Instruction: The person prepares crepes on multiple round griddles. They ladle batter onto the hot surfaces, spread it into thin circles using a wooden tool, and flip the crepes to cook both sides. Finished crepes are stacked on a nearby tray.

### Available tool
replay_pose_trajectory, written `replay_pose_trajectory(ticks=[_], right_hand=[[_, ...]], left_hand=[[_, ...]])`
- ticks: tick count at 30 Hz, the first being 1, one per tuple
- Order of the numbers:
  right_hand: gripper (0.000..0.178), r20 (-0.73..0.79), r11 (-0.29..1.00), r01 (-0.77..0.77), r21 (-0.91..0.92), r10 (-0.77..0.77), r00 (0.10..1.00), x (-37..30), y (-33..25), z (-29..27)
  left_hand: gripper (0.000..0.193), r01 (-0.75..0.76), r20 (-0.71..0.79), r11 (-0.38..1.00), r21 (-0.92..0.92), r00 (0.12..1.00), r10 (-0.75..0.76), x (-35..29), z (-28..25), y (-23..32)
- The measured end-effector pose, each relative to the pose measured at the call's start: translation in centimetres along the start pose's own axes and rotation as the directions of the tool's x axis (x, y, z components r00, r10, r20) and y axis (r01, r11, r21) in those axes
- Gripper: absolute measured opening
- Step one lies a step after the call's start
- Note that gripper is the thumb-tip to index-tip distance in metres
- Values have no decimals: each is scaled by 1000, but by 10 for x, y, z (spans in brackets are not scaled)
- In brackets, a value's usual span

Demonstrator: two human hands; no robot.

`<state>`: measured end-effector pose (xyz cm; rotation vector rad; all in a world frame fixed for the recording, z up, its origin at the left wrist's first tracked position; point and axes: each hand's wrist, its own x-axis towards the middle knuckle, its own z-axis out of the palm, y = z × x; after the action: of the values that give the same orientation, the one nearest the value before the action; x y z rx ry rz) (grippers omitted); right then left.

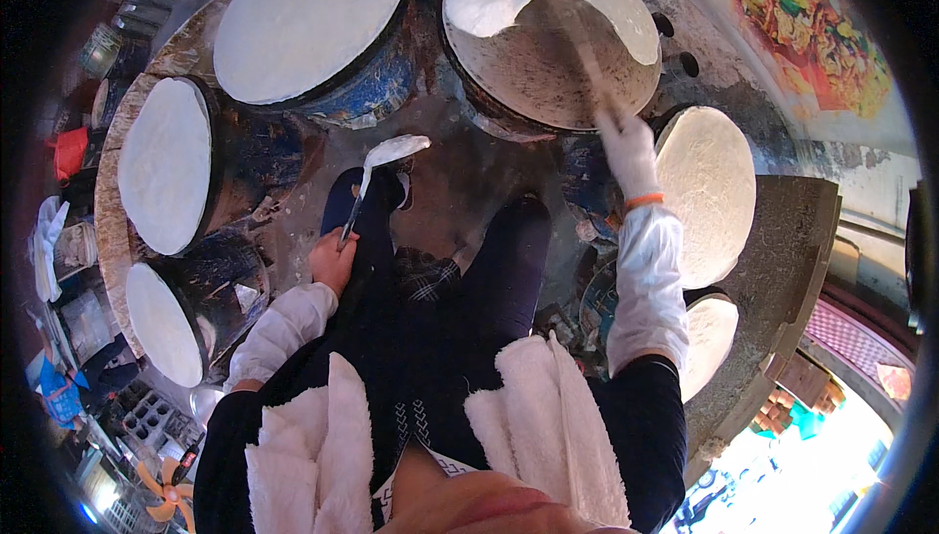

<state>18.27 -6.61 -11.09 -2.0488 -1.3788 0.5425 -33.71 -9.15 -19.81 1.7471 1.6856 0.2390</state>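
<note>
At the upper middle is a round griddle (548,84), its far and left part covered by a curved sweep of white batter (489,1); the rest of its brown surface is bare. My right hand (628,155), in a white glove, is closed around the handle of a wooden spreader (584,53). The spreader reaches over the bare part and is smeared by motion, so its far end is unclear. My bare left hand (333,262) grips a ladle (395,150) by its handle, above my left leg. White batter coats the ladle's bowl, which is held apart from every griddle.
More batter-covered round griddles stand around me: a large one (311,25) at upper left, two (164,164) on the left, two (706,197) on the right. A grey counter (778,270) curves along the right. An orange fan (168,493) is at lower left.
</note>
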Motion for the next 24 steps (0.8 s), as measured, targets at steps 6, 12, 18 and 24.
replay_pose_trajectory(ticks=[6,12,18,24], right_hand=[[45,187,972,-73,224,30,982,-6,2,23],[54,283,602,-388,697,266,921,-52,-5,57],[43,340,269,-411,871,273,900,-22,-153,168],[34,108,313,-376,872,625,773,-103,-131,228]], left_hand=[[16,-21,-6,997,-68,1000,21,-7,6,-18],[15,-33,-52,991,-126,998,27,-3,2,-23],[16,-86,-95,981,-174,993,71,-2,-1,-43],[15,-2,-51,963,-270,999,-12,1,-8,-57]])
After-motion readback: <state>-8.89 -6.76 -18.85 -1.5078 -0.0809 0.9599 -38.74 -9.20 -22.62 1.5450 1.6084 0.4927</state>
